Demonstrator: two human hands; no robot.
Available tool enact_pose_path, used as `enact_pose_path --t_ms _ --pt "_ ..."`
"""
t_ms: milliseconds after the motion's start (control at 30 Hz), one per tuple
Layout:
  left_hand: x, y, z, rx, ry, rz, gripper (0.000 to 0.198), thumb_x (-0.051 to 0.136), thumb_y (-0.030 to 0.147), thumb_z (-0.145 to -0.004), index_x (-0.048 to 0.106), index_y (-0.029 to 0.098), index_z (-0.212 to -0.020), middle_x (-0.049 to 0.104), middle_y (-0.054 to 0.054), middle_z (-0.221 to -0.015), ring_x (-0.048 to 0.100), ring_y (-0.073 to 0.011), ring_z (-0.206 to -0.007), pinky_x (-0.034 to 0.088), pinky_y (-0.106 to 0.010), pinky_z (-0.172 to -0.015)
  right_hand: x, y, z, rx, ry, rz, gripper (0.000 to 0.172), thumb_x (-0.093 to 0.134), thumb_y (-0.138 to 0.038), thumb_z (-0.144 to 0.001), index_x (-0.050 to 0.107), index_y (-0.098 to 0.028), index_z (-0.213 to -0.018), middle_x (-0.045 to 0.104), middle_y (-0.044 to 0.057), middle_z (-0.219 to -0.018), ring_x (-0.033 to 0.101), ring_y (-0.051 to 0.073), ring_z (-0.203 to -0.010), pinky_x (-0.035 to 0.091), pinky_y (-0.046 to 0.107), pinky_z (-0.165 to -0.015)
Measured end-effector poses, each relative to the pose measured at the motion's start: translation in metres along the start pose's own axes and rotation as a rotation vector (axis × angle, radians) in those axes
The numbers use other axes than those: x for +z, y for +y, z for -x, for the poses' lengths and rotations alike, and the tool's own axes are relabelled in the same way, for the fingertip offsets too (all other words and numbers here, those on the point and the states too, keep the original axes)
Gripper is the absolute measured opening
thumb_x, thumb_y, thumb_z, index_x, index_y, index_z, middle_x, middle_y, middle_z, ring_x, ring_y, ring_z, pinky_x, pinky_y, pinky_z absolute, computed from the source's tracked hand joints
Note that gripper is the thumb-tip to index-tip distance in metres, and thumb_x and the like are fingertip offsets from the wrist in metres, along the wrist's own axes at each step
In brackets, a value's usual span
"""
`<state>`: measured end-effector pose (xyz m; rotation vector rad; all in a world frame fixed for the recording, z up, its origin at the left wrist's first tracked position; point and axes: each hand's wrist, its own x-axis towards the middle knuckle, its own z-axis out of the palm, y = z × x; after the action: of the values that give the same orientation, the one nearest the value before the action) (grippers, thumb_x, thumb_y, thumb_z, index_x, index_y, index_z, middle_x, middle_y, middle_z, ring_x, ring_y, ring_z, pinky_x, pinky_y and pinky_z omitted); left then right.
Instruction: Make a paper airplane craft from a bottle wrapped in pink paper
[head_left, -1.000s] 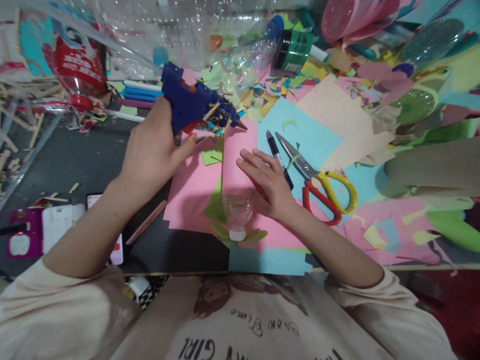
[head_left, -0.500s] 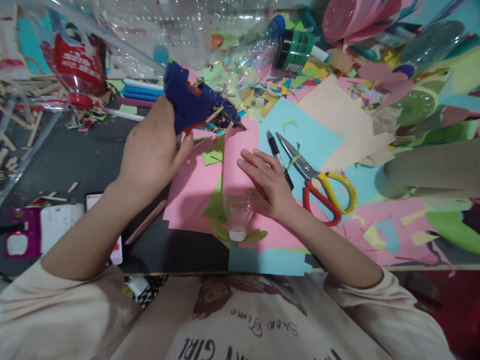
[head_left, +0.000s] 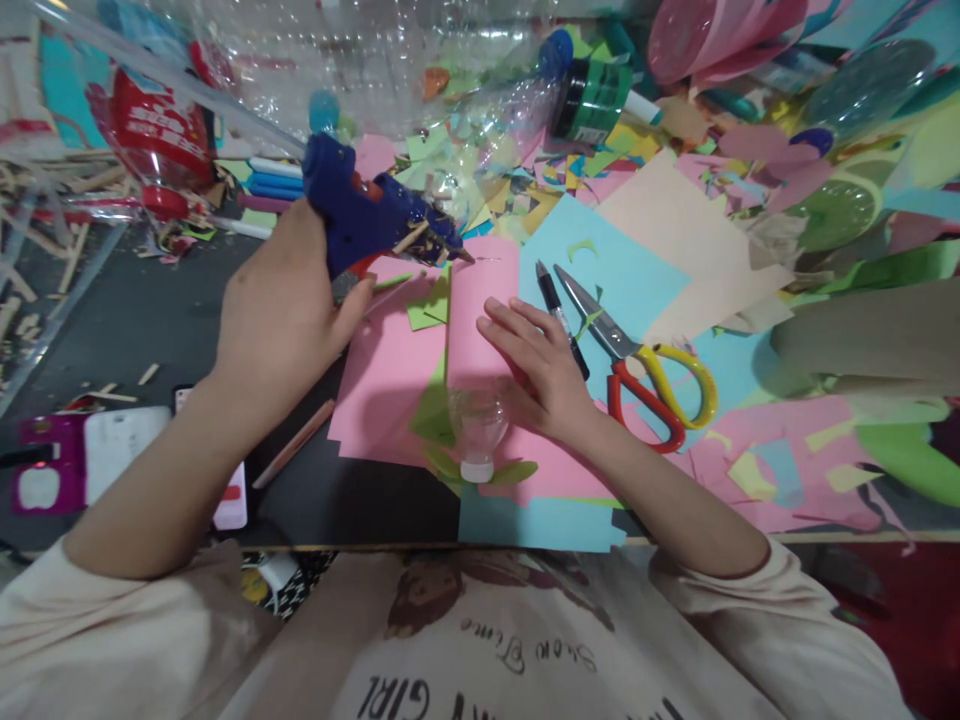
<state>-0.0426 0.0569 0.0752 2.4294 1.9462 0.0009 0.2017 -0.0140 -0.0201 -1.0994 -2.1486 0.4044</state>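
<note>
My left hand [head_left: 274, 290] is wrapped round the handle of a blue glue gun [head_left: 352, 205], its nozzle pointing right, crusted with scraps. The tip is at the upper left edge of a small clear plastic bottle [head_left: 480, 425] wrapped in pink paper [head_left: 480, 320]. A thin glossy line runs across the paper near its top. The bottle lies with its white cap [head_left: 477, 470] towards me. From the right, my right hand [head_left: 544, 370] holds the bottle, fingers resting over the pink paper; its thumb is partly hidden. Green leaf-shaped paper [head_left: 517, 472] shows by the cap.
Right of the bottle lie a black pen [head_left: 559, 315] and scissors [head_left: 637, 355] with red and yellow handles. Coloured sheets and scraps spread behind. A red-labelled bottle [head_left: 157, 130] stands cap-down at the back left. A phone [head_left: 231, 510] and purple power bank [head_left: 49, 465] lie left.
My left hand has moved the glue gun left, so its tip has gone from the middle of the pink paper's top to its left edge. The glossy line is now uncovered. My right hand stays.
</note>
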Motion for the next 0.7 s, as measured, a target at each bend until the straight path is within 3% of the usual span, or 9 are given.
enact_pose_path --t_ms 267,433,700 --pt "-0.001 -0.004 -0.001 -0.050 0.047 0.039 0.083 0.027 0.084 -0.079 0.036 0.016 -0.126 0.053 -0.013 -0.116 0.057 -0.0453 -0.122 0.046 -0.064 -0.098 -0.001 -0.001 0.000 0.052 -0.041 -0.036 0.054 0.044 -0.035 -0.097 0.037 -0.029 -0.151 0.051 0.005 -0.151 0.039 0.026 -0.144 0.037 0.052 -0.115" --pt "0.000 0.005 -0.002 0.046 0.054 0.076 0.067 0.035 0.068 -0.087 0.034 0.017 -0.131 0.053 -0.015 -0.126 0.056 -0.0412 -0.125 0.046 -0.058 -0.101 -0.002 -0.001 0.000 0.041 -0.043 -0.056 0.059 0.047 -0.033 -0.095 0.034 -0.031 -0.152 0.050 0.004 -0.152 0.038 0.026 -0.145 0.036 0.052 -0.116" --pt "0.003 0.009 -0.003 0.130 0.047 0.063 0.060 0.039 0.049 -0.091 0.030 0.013 -0.138 0.052 -0.018 -0.135 0.054 -0.0381 -0.128 0.049 -0.050 -0.101 -0.003 -0.001 -0.001 0.076 -0.086 -0.063 0.059 0.050 -0.033 -0.093 0.038 -0.030 -0.151 0.049 0.004 -0.153 0.036 0.027 -0.146 0.035 0.054 -0.116"
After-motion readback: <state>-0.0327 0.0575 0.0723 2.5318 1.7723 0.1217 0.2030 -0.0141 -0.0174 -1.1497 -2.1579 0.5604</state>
